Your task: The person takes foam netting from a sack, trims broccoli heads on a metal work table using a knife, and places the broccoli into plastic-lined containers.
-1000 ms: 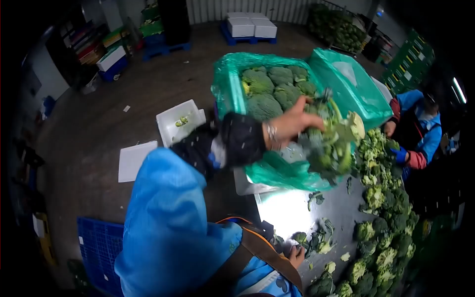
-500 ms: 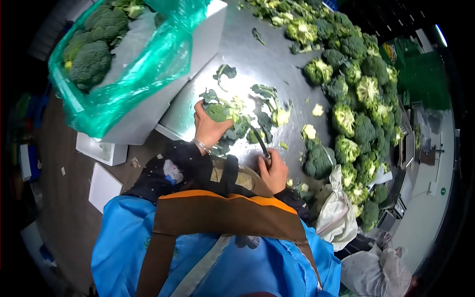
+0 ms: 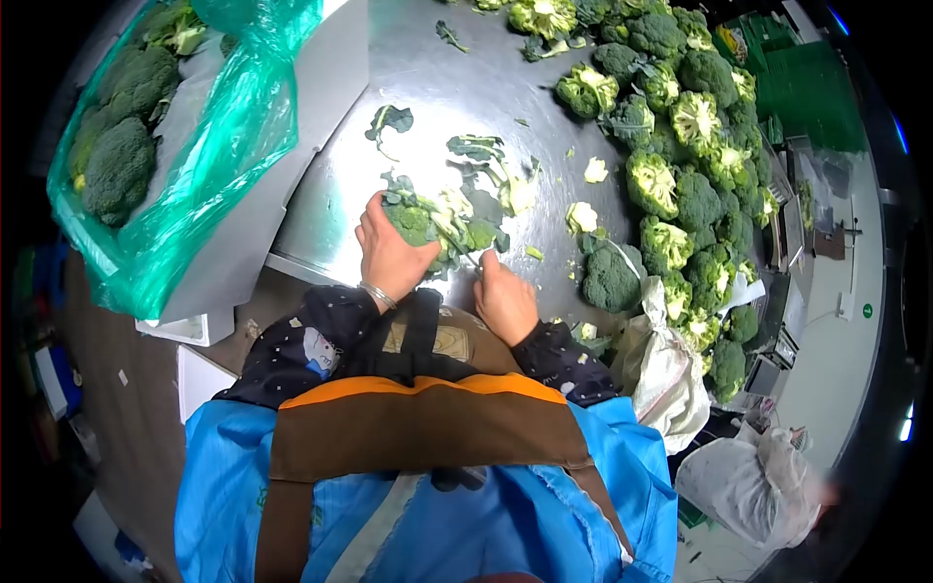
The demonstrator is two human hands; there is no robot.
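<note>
My left hand (image 3: 393,255) is wrapped round a broccoli head (image 3: 412,225) just above the metal table, with its leaves and pale stems toward the right. Close beside it, my right hand (image 3: 505,299) is closed on a knife (image 3: 473,258), whose blade is mostly hidden at the broccoli's stems. Cut leaves and stem pieces (image 3: 517,194) lie beyond my hands. Left of them stands a white box lined with green plastic (image 3: 248,146), holding broccoli heads (image 3: 120,171).
A long pile of broccoli (image 3: 696,202) covers the right side of the metal table (image 3: 335,194). A white sack (image 3: 663,374) hangs at the near right edge. Another full white bag (image 3: 753,486) is beyond it. A white tray (image 3: 199,328) sits low at left.
The view has turned from the box to the table. My left hand has come from over the box to the near table, beside my right hand. The knife has moved against the stems.
</note>
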